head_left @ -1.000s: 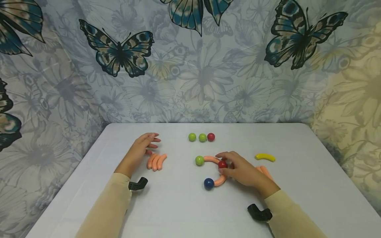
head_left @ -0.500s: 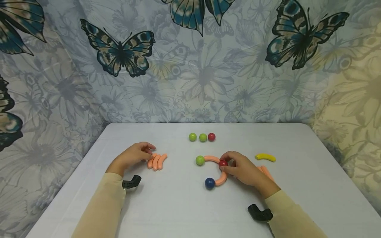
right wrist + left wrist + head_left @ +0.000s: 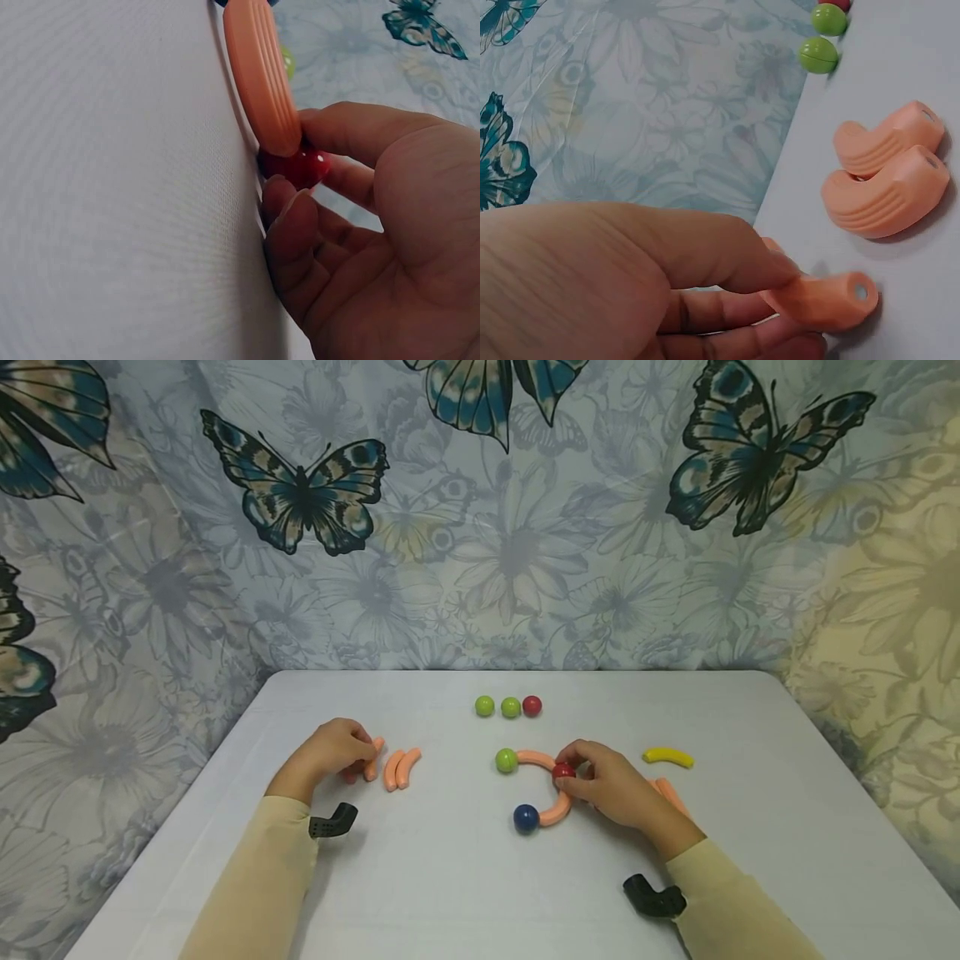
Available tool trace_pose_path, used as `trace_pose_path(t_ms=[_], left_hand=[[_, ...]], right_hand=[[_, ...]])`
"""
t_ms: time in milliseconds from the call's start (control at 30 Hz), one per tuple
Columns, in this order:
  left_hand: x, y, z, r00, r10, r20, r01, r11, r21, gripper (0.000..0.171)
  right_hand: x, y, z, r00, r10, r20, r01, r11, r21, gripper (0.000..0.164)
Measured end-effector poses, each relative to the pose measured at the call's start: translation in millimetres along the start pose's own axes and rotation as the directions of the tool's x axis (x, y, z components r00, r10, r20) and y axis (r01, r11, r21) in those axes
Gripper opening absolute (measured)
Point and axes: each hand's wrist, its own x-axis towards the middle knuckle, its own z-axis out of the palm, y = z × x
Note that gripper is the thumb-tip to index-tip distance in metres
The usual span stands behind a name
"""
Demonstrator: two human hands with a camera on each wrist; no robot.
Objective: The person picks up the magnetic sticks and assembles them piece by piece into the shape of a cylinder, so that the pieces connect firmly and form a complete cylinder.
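My left hand (image 3: pixel 326 758) pinches a curved orange magnetic stick (image 3: pixel 832 301) between thumb and fingers; a grey metal disc shows in its end. Two like curved orange sticks (image 3: pixel 402 769) lie side by side just right of it. My right hand (image 3: pixel 615 787) grips a red ball (image 3: pixel 304 166) low on the table, in a chain of parts. From that ball one curved stick (image 3: pixel 535 758) runs to a green ball (image 3: pixel 506 761). Another curved stick (image 3: pixel 259 75) runs to a blue ball (image 3: pixel 526 819), so the chain bows open toward the left.
Two green balls (image 3: pixel 484 706) and a red ball (image 3: pixel 532 706) stand in a row at the back of the white table (image 3: pixel 450 893). A yellow curved stick (image 3: pixel 668 757) and orange sticks (image 3: pixel 672 795), partly hidden by the right forearm, lie at right. A patterned wall (image 3: pixel 517 568) rises behind.
My left hand has come back and down, taken the leftmost orange stick and drawn it left, away from the other two. The right hand stays on the red ball; the chain shifts slightly.
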Motion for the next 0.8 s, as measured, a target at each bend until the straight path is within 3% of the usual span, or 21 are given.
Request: trace_pose_path(t_ms=[100,200,333,433,633,700,800], left_hand=[[-0.9,0.9,-2.7,1.0,0.017,-0.023,-0.017,0.999,-0.028,0.023],[-2.5,6.2,-2.2,0.998,0.064,-0.021,-0.066,0.991,-0.117,0.029],[-6.7,20.7,5.3,0.987,0.162,0.017,-0.152,0.95,-0.273,0.029],[-11.3,34.9,15.8,0.975,0.217,0.058,-0.185,0.924,-0.336,0.03],[-17.8,57.2,43.4,0.966,0.206,0.157,-0.138,0.923,-0.359,0.043],[-18.1,61.5,53.5,0.964,0.205,0.168,-0.13,0.918,-0.375,0.04],[-17.0,66.0,67.7,0.962,0.216,0.168,-0.133,0.905,-0.403,0.035]], right_hand=[[0,-1,0,1.0,0.007,-0.002,-0.007,1.0,-0.003,0.024],[0,-2,0,1.0,0.006,-0.006,-0.006,1.0,-0.008,0.023],[0,-2,0,1.0,-0.007,-0.011,0.007,1.0,-0.019,0.024],[0,-2,0,1.0,-0.013,-0.011,0.013,1.0,-0.026,0.024],[0,-2,1,1.0,-0.013,0.004,0.013,1.0,-0.024,0.026],[1,-1,1,1.0,-0.027,0.013,0.027,0.999,-0.027,0.028],[0,1,1,0.997,-0.058,0.042,0.059,0.998,-0.032,0.047]])
